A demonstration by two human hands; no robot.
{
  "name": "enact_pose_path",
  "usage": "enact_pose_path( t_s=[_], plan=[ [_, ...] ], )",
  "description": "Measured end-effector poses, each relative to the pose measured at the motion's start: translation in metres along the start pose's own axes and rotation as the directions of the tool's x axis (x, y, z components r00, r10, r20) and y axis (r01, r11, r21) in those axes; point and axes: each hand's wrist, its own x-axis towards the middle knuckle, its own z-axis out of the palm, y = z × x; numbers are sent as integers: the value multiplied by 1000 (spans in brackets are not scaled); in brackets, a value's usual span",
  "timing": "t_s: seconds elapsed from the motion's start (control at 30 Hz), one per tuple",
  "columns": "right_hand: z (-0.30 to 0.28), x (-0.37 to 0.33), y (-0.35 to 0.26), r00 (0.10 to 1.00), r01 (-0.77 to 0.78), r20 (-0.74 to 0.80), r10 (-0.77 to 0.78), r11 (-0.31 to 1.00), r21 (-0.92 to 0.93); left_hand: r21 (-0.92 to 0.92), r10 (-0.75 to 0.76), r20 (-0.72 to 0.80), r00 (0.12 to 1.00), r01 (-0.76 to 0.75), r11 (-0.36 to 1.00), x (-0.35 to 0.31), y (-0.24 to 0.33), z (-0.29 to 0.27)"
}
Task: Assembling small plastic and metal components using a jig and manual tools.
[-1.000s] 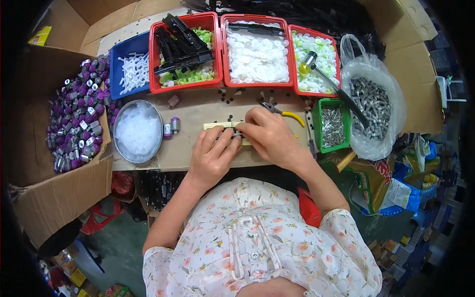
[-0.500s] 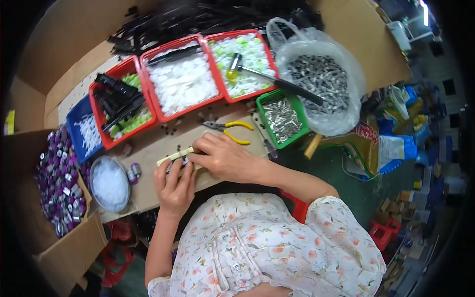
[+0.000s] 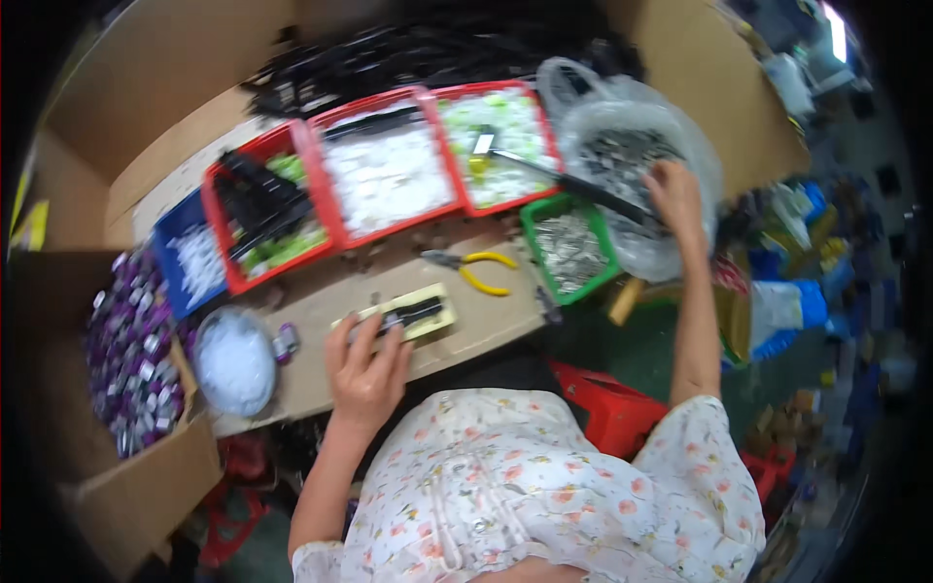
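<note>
A cream block [image 3: 429, 326] with a long black piece [image 3: 418, 311] set in it lies on the board in front of me. My left hand [image 3: 365, 381] grips its left end, the fingers lying over the top and partly covering a small metallic part. Out to the right, my right hand [image 3: 674, 201] is over the open plastic bag [image 3: 714, 165], its curled fingers at the small grey parts [image 3: 627, 160]. Blur hides what is between those fingertips. The black-handled hammer [image 3: 603, 197] lies just left of this hand, across the bag's edge and a red tray.
Yellow-handled pliers [image 3: 486, 273] lie beyond the block. Red trays [image 3: 342, 238] of white and green pieces stand behind, with a blue tray [image 3: 167, 238] at left. A green tray [image 3: 614, 264] holds metal pins. A white bowl [image 3: 236, 361] sits by the box of purple-and-silver parts [image 3: 126, 360].
My right hand has left the cream block and moved right to the bag of grey parts. My left hand stays on the block, which now shows the black piece. The whole view has shifted slightly.
</note>
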Motion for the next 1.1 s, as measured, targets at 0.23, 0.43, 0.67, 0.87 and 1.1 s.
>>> enact_pose_path(
  t_s=[0.23,0.43,0.67,0.87,1.1],
  plan=[
    [0,7,22,990,-95,112,88,994,56,-78,-87,-97,991,79,994,30,-24,-34],
    [-3,14,11,987,-159,108,122,875,458,150,-227,-190,955,256,955,62,-121,-92],
    [-27,12,-31,995,-103,69,78,839,534,272,-307,43,951,285,919,83,-194,-89],
    [-37,9,-50,993,-109,98,67,842,528,264,-333,116,936,294,919,90,-211,-77],
    [-31,7,-54,995,-87,92,44,845,528,219,-304,70,950,283,934,86,-220,-78]
  ],
)
